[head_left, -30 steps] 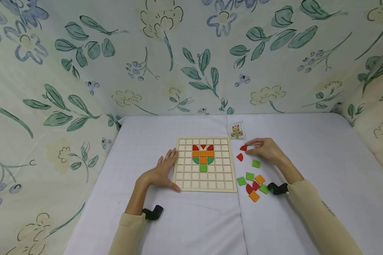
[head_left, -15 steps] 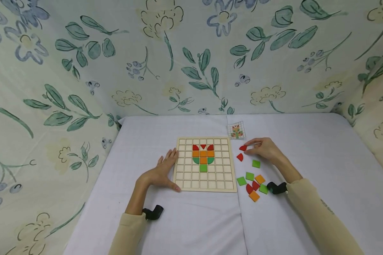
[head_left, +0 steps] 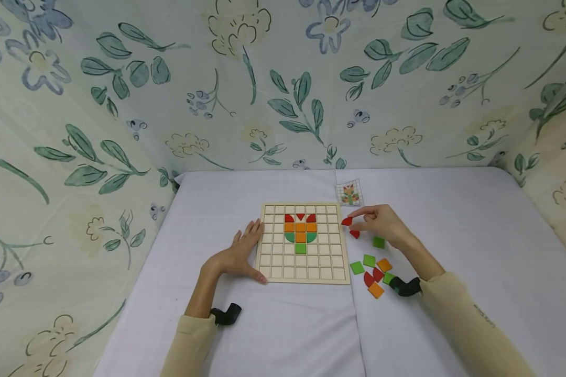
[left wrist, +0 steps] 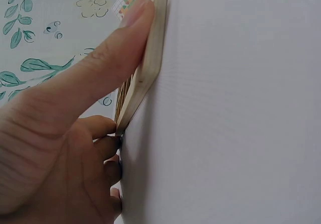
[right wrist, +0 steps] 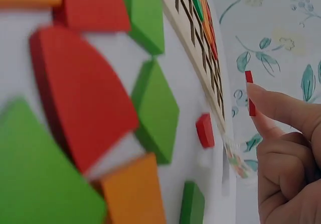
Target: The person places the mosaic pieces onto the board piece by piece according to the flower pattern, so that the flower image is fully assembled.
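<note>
Board point(head_left: 283, 261): pale wood, brown grid lines, cream cells. On board, top to bottom: red curved pcs point(head_left: 311, 218) either side of a small red triangle point(head_left: 300, 216), orange sqs point(head_left: 300, 227), dk-green rounded pcs point(head_left: 311, 237), lt-green sq point(head_left: 300, 248). R of board: held pc point(head_left: 346, 221) in R hand point(head_left: 383, 224), solid red; loose red wedges point(head_left: 368, 279), lt-green tiles point(head_left: 369, 261), orange tiles point(head_left: 375, 290). Behind board's R corner: card point(head_left: 350, 192), white w/ grey grid + orange/green/red flower motif. Under board: tabletop point(head_left: 217, 201), white. Behind board: backdrop point(head_left: 292, 125), off-white w/ blue flowers, green leaves, pale-yellow blooms, dk outlines. Nearer than board: beige L sleeve point(head_left: 189, 343), beige R sleeve point(head_left: 471, 324) w/ tiny dk lettering, black wrist cams point(head_left: 227, 314).
</note>
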Available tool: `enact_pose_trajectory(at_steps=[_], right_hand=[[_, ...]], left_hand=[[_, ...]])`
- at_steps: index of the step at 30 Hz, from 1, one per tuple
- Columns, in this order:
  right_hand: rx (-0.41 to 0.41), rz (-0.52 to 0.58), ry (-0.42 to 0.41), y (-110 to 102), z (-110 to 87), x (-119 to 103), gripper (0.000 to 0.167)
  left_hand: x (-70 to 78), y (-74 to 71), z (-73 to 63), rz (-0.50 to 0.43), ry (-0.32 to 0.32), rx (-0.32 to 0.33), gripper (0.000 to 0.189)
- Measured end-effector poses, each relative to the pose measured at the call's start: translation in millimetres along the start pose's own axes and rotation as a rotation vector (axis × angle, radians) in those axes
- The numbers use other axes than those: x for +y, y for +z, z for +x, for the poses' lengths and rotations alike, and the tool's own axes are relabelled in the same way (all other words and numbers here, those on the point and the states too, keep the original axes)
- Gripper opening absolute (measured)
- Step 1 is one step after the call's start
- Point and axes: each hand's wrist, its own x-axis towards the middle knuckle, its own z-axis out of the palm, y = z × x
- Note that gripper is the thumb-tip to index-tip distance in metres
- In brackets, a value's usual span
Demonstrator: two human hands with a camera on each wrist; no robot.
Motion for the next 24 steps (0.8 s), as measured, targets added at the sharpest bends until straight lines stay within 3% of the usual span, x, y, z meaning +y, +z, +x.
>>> enact_pose_trajectory(at_steps=[10,17,24], right_hand=[[-0.13,0.034,-0.054,53.3,-18.2,-20.8,0.033],[-0.144,-0.001,-0.05,74.8,-18.3,-24.8,0.027],[-0.129,-0.037,-0.031,83.3,-16.1,-24.1,0.025]], left_hand=[[-0.3,-0.1,0.3,-0.002,-0.002,0.0,0.147],[0.2,-0.3,0.3,0.005,-0.01,-0.001,0.147],[-0.3,-0.7,0.3,0.011,-0.009,-0.006,0.147]])
